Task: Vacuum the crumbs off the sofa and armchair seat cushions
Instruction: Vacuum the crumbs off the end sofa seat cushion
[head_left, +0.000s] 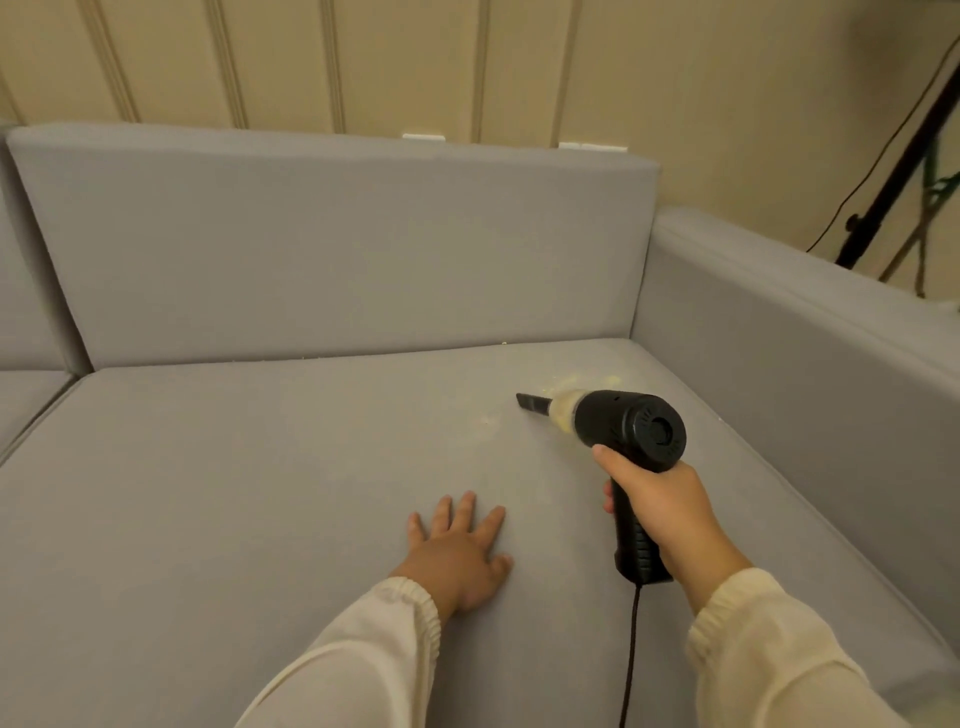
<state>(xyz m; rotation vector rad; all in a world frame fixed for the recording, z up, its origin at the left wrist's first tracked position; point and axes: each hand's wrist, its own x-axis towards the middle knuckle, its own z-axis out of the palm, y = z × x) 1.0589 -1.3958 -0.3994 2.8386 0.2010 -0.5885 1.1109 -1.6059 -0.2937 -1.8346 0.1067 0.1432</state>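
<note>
Right hand (662, 512) gripped handheld vacuum (626, 431) by its handle, nozzle near pale crumbs (582, 382) at back right of sofa seat cushion (234, 493). Left hand (460, 551) lay flat, fingers spread, on cushion.

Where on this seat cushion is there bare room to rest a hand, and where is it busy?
Bare: the seat cushion left of the left hand, toward the back cushion. Busy: far right, where the right hand points the vacuum beside crumbs.

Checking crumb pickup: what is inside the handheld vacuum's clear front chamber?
Pale yellow crumbs fill the black handheld vacuum's clear chamber; anything within the opaque body is hidden.
</note>
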